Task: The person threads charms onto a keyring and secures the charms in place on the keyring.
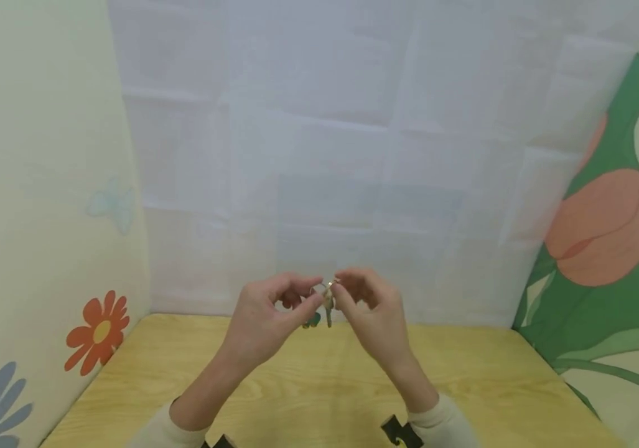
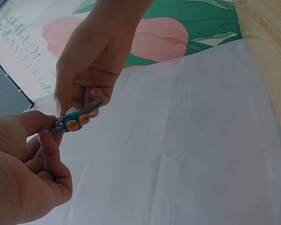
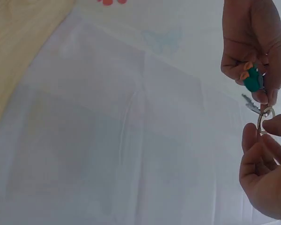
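Observation:
Both hands meet in the air above the table, around a metal key ring (image 3: 266,120). My left hand (image 1: 265,317) pinches one side of the ring between thumb and fingers. From the opposite side, my right hand (image 1: 376,320) pinches the ring too. A metal key (image 1: 328,316) hangs from it between the hands. Beside the key dangles a small teal charm with orange ends (image 3: 254,80), close under the left fingers; in the left wrist view the charm (image 2: 68,123) partly overlaps the key (image 2: 92,108). Fingertips hide parts of the ring.
Below the hands lies a light wood-grain table (image 1: 319,379). A creased white sheet (image 1: 319,155) hangs behind it. Painted walls stand at both sides, with a red flower (image 1: 97,333) at left and a pink tulip (image 1: 610,227) at right.

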`<state>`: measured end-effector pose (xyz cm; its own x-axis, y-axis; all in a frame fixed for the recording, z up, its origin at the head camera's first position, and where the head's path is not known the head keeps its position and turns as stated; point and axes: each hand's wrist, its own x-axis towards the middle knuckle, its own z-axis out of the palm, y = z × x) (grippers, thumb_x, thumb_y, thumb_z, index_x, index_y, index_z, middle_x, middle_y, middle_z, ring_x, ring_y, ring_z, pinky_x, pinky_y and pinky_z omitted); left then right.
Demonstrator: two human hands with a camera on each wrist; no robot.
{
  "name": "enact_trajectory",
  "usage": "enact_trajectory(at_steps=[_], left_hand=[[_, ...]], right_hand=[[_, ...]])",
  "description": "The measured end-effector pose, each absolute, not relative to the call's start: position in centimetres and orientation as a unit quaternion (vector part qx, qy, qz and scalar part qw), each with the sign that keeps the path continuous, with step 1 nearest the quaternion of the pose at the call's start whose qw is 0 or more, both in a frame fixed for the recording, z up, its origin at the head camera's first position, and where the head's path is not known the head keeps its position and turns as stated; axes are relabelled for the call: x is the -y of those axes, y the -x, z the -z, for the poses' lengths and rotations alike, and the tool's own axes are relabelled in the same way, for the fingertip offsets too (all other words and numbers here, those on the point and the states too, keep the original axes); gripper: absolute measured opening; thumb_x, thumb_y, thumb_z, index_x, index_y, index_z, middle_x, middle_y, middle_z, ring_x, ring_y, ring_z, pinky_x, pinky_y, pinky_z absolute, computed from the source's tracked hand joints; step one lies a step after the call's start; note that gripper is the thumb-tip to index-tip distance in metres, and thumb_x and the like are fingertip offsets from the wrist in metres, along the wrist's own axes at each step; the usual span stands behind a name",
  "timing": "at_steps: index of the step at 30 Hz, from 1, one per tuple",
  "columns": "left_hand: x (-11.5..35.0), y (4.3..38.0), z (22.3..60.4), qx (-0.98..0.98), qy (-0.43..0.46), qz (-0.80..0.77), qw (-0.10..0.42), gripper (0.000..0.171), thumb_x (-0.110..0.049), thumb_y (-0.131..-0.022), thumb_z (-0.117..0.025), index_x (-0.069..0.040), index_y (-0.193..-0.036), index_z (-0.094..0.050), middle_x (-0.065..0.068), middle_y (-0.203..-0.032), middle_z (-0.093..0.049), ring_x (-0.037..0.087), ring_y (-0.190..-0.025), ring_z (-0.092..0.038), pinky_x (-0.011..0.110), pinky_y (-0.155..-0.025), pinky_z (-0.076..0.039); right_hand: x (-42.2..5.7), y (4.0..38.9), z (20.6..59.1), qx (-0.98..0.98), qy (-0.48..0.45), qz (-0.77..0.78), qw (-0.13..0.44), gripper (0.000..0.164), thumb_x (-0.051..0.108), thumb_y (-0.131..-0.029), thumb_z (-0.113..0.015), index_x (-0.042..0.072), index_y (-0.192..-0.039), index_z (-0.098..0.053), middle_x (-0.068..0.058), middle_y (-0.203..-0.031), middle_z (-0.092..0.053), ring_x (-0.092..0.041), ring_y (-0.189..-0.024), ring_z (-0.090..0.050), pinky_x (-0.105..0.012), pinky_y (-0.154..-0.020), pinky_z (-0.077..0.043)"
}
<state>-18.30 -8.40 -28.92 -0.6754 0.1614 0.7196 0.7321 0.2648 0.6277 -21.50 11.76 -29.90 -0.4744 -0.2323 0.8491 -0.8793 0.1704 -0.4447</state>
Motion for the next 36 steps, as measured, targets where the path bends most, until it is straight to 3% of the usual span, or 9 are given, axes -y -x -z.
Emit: enact_trajectory(at_steps=[3,6,10,14,18,24,36], left_hand=[[8.5,18.5,29.1,0.752,0.3,0.522,0.269,0.019,-0.02,-0.094,-0.077,-0.016,-0.113,-0.078,-0.014,-0.087,-0.072,0.012,-0.067,-0.063,0.029,-0.059,-0.051],[8.5,18.8,29.1,0.752,0.3,0.522,0.268,0.02,-0.02,-0.094,-0.077,-0.015,-0.114,-0.078,-0.014,-0.087,-0.072,0.012,-0.068,-0.064,0.029,-0.057,-0.051],[8.8,18.7,28.9,0.755,0.301,0.516,0.269,0.022,-0.021,-0.095,-0.076,-0.015,-0.116,-0.077,-0.014,-0.088,-0.073,0.01,-0.069,-0.064,0.03,-0.057,-0.051],[9.0,18.6,28.6,0.758,0.301,0.513,0.266,0.024,-0.023,-0.096,-0.075,-0.017,-0.119,-0.077,-0.013,-0.089,-0.073,0.01,-0.071,-0.065,0.031,-0.058,-0.052],[9.1,18.3,28.4,0.759,0.3,0.521,0.249,0.025,-0.025,-0.096,-0.075,-0.017,-0.12,-0.077,-0.012,-0.087,-0.072,0.011,-0.071,-0.065,0.031,-0.06,-0.053],[9.3,18.2,28.5,0.762,0.293,0.522,0.248,0.024,-0.023,-0.096,-0.076,-0.016,-0.119,-0.077,-0.012,-0.085,-0.072,0.012,-0.071,-0.065,0.031,-0.061,-0.053],[8.8,18.2,28.4,0.762,0.296,0.514,0.258,0.025,-0.029,-0.096,-0.075,-0.018,-0.118,-0.077,-0.014,-0.086,-0.072,0.011,-0.071,-0.063,0.031,-0.061,-0.052]], right_hand=[[-12.0,21.9,29.4,0.68,-0.445,-0.401,0.424,0.021,0.002,-0.094,-0.072,0.004,-0.114,-0.069,-0.005,-0.096,-0.07,-0.017,-0.075,-0.064,-0.028,-0.061,-0.049],[-12.3,22.2,28.8,0.664,-0.474,-0.332,0.474,0.02,0.006,-0.097,-0.069,0.001,-0.117,-0.067,-0.007,-0.102,-0.068,-0.019,-0.079,-0.064,-0.029,-0.062,-0.048],[-12.4,22.1,28.1,0.66,-0.503,-0.293,0.474,0.017,0.005,-0.099,-0.067,0.001,-0.116,-0.067,-0.009,-0.108,-0.064,-0.02,-0.084,-0.063,-0.03,-0.067,-0.051],[-12.3,22.0,27.7,0.666,-0.518,-0.273,0.462,0.02,-0.006,-0.092,-0.072,0.0,-0.11,-0.068,-0.01,-0.107,-0.064,-0.02,-0.087,-0.064,-0.03,-0.074,-0.054],[-12.2,22.0,27.8,0.679,-0.508,-0.261,0.461,0.02,-0.008,-0.089,-0.074,0.001,-0.106,-0.068,-0.008,-0.102,-0.065,-0.02,-0.086,-0.064,-0.031,-0.076,-0.054],[-11.8,22.1,28.2,0.686,-0.501,-0.259,0.459,0.012,-0.005,-0.093,-0.07,0.001,-0.104,-0.068,-0.007,-0.098,-0.065,-0.018,-0.083,-0.063,-0.029,-0.073,-0.054],[-11.5,22.3,28.6,0.657,-0.484,-0.322,0.48,0.008,-0.004,-0.088,-0.064,0.004,-0.09,-0.063,-0.003,-0.083,-0.061,-0.016,-0.067,-0.055,-0.025,-0.061,-0.044]])
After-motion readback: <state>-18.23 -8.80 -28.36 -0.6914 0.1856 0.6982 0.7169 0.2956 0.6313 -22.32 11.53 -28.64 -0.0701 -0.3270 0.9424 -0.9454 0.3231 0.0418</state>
